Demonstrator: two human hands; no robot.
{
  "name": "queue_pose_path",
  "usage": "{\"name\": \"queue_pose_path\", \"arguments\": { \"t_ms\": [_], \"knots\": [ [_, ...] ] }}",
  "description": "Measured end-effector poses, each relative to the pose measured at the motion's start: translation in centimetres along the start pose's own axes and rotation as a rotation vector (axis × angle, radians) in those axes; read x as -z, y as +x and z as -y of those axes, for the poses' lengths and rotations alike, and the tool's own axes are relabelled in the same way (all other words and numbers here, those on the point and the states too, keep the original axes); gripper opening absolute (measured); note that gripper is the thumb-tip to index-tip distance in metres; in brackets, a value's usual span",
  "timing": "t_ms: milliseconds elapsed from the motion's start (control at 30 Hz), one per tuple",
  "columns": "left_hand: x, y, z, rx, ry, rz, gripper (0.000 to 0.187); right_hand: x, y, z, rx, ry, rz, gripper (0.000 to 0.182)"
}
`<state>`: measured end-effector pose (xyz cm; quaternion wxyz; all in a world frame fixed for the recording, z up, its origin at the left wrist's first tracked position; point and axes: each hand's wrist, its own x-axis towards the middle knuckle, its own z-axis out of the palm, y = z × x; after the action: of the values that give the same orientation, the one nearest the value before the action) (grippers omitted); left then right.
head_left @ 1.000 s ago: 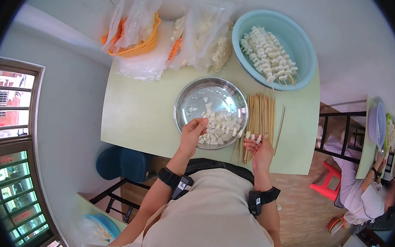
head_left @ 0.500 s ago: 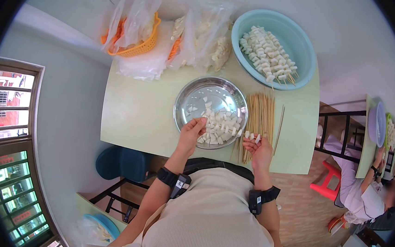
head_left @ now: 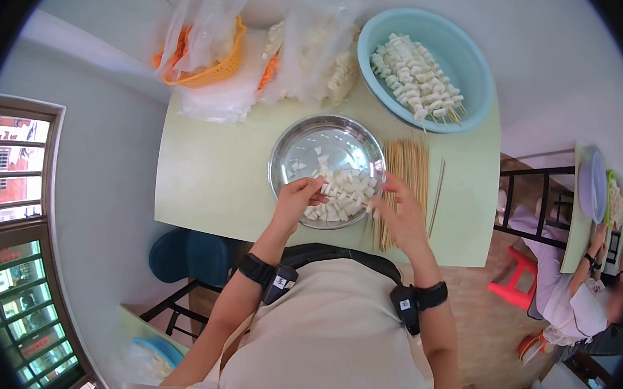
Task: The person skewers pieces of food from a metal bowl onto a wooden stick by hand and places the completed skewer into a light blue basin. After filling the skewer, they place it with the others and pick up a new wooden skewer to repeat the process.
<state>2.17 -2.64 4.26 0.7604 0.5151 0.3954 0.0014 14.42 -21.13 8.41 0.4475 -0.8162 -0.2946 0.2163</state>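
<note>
fingers of the left hand (head_left: 298, 199) pinch a white chunk (head_left: 321, 189) over the steel bowl (head_left: 293, 143), handy for threading, while the right hand (head_left: 400, 215) (blurred, grip unclear) hovers by the bamboo skewers (head_left: 405, 174).

the metal bowl (head_left: 326, 168) sits left of the skewer pile (head_left: 405, 180) (basin (head_left: 428, 68) behind both) on the table (head_left: 211, 172).

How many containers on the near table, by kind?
Steel bowl: 1, white pieces inside, left hand on them
Blue basin: 1, loaded skewers inside
Orange basket: 1, with plastic bags
Total: 3
</note>
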Motion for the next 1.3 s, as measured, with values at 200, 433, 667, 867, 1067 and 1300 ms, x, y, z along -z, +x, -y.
{"name": "queue_pose_path", "arguments": {
  "t_ms": [200,433,667,867,1067,1300],
  "knots": [
    [-1.2,0.6,-2.3,0.042,0.012,0.195,0.027,-2.4,2.5,2.8,0.069,-0.34,0.353,0.044],
    [1.2,3.8,2.5,-0.105,0.33,0.088,0.02,1.3,0.0,-2.4,-0.157,-0.212,0.274,0.035],
    [-3.3,3.9,2.1,-0.265,0.915,0.3,0.017,2.0,-1.9,-1.9,-0.394,-0.094,0.411,0.035],
    [-3.2,4.4,2.1,-0.272,0.918,0.218,0.017,1.0,-1.6,-1.7,-0.354,-0.118,0.458,0.034],
    [-0.5,2.1,1.0,-0.227,0.346,0.069,0.017,-0.8,-0.4,0.8,-0.238,-0.11,0.401,0.028],
    [0.1,0.2,-0.7,-0.308,0.322,-0.058,0.017,-2.1,1.0,2.7,-0.141,-0.155,0.342,0.025]
  ]
}}
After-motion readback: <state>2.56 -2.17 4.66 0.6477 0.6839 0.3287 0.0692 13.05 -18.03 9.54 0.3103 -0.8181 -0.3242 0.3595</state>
